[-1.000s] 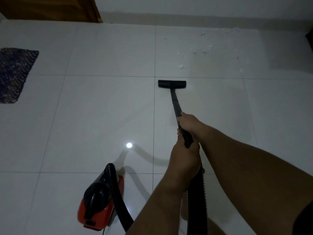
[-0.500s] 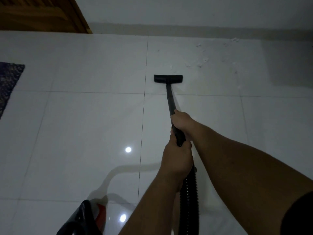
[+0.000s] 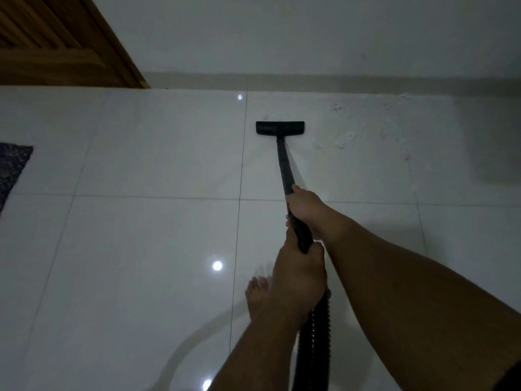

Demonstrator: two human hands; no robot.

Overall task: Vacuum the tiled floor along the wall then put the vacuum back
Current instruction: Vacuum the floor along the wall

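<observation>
Both of my hands grip the black vacuum wand [image 3: 284,165]. My right hand [image 3: 306,206] holds it higher up the tube, and my left hand [image 3: 298,275] is closed around the lower end where the ribbed hose [image 3: 315,340] begins. The flat black floor nozzle [image 3: 280,128] rests on the white tiled floor [image 3: 141,249], a short way from the wall's skirting [image 3: 338,81]. Pale debris bits [image 3: 342,136] lie scattered on the tile to the right of the nozzle. The vacuum's body is out of sight.
A wooden door [image 3: 56,43] stands at the upper left. A dark mat [image 3: 12,167] lies at the left edge. My bare foot [image 3: 256,297] is on the tile beside the hose. Ceiling lights glint on the glossy floor.
The nozzle has been pushed forward across the tile toward the wall, past the nearest debris. My view has moved forward, and the red vacuum body has dropped out of sight.
</observation>
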